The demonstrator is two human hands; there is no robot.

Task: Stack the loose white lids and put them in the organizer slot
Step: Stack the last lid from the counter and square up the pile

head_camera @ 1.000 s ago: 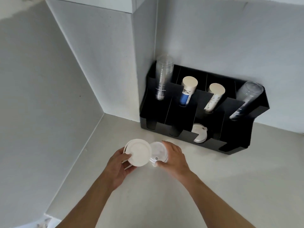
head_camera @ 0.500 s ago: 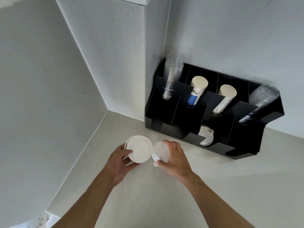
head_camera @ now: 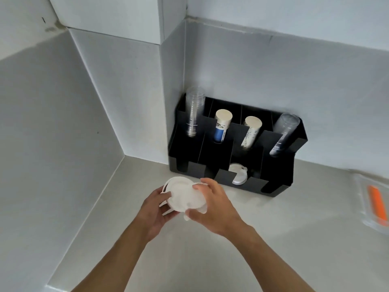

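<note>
Both hands hold white plastic lids (head_camera: 182, 194) together above the counter. My left hand (head_camera: 154, 209) grips the stack from the left and below. My right hand (head_camera: 212, 205) presses a lid onto the stack from the right, fingers curled over its rim. The black organizer (head_camera: 280, 182) stands against the back wall just beyond the hands. One front slot holds white lids (head_camera: 237, 175) on edge.
The organizer's rear slots hold clear cup stacks (head_camera: 193, 110) (head_camera: 283, 131) and two paper cup stacks (head_camera: 222, 127) (head_camera: 250, 131). A clear tray with an orange item (head_camera: 376, 205) lies at the right edge. Walls close in at the left and back.
My right hand has brought its lid leftward onto the stack in my left hand; before, the two lids were side by side. The view has shifted, so the organizer sits lower right.
</note>
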